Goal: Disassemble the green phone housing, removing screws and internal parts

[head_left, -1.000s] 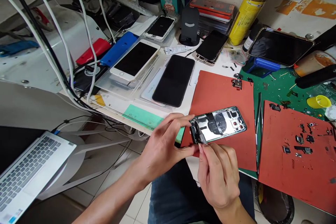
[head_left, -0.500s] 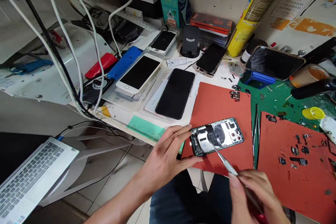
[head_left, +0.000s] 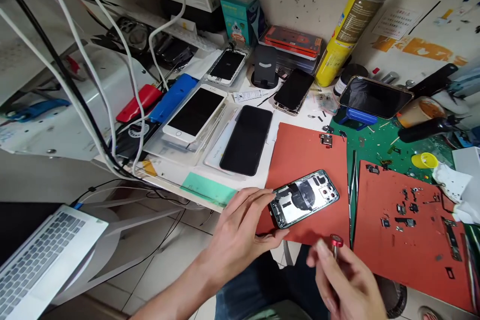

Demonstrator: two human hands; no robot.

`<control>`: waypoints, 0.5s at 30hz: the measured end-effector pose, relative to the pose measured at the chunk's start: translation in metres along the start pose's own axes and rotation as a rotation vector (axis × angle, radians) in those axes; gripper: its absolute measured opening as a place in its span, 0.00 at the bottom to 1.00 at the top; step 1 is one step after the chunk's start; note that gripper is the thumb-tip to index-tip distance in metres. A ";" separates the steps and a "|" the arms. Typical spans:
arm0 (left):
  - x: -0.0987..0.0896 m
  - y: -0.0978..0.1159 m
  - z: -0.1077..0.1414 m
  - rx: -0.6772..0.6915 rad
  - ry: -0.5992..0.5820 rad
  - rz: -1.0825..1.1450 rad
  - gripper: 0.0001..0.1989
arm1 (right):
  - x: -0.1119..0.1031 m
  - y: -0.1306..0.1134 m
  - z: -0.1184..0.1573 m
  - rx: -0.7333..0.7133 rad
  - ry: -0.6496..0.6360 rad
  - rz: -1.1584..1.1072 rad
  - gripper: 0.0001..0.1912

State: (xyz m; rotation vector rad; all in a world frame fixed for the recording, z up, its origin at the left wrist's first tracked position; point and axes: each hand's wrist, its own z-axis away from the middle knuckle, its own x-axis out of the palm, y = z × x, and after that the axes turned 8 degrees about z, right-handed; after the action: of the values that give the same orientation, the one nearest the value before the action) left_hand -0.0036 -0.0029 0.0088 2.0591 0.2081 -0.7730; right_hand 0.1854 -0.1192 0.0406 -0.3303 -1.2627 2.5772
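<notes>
An opened phone housing (head_left: 305,199), silver inside with a dark round patch, lies tilted on a red mat (head_left: 311,147). My left hand (head_left: 240,225) grips its left end between the thumb and fingers. Just below the mat's front edge, my right hand (head_left: 345,277) is closed around a screwdriver (head_left: 336,241). The red cap of that tool points up, and most of its shaft is hidden in the fingers. Tweezers (head_left: 352,195) lie along the right edge of this mat.
A second red mat (head_left: 420,265) carries several small phone parts. Phones lie behind on the left, among them a black one (head_left: 247,140) and a white one (head_left: 195,112). A yellow spray can (head_left: 350,27) stands at the back. White cables (head_left: 93,70) hang at left.
My right hand has drawn the screwdriver back from the housing and turned it, so the red cap now points up. The left hand still holds the housing. The view has shifted slightly.
</notes>
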 end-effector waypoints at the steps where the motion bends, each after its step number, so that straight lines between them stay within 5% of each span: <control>1: 0.002 0.005 0.001 -0.003 0.025 -0.016 0.30 | 0.007 -0.002 -0.001 0.062 -0.022 -0.024 0.24; 8: 0.013 0.039 0.030 -0.150 0.099 0.063 0.32 | 0.017 0.000 -0.017 0.009 -0.055 -0.108 0.31; 15: 0.000 0.049 0.042 -0.722 0.043 1.015 0.23 | -0.019 0.005 -0.011 -0.178 -0.169 0.100 0.21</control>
State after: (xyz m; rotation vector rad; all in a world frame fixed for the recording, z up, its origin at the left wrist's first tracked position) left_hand -0.0020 -0.0648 0.0259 1.2271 -0.4570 0.0108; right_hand 0.2060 -0.1199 0.0319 -0.2175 -1.5784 2.6274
